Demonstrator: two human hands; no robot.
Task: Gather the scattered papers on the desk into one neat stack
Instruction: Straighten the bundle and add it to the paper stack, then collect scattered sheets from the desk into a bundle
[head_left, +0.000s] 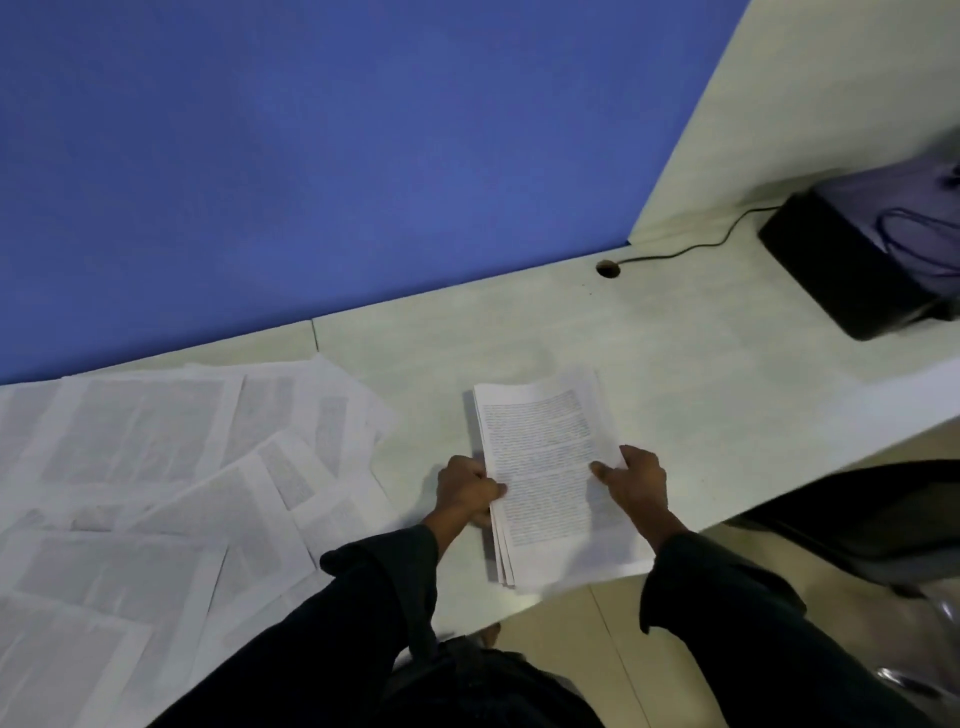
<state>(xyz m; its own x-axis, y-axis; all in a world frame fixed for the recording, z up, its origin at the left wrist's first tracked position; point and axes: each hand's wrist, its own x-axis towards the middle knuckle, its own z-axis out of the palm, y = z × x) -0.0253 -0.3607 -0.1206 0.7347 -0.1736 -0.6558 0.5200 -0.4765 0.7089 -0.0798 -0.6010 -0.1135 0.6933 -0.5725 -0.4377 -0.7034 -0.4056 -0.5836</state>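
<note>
My left hand (467, 488) and right hand (636, 480) pinch the stack (550, 467) by its side edges; the sheets look light, limp and prone to sliding.

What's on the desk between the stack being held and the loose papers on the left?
Nothing: in the head view a bare strip of desk separates the stack from the loose papers; only the left hand gripping the stack reaches in.

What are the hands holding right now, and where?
The paper stack: left hand grips its left edge, right hand its right edge.
</note>
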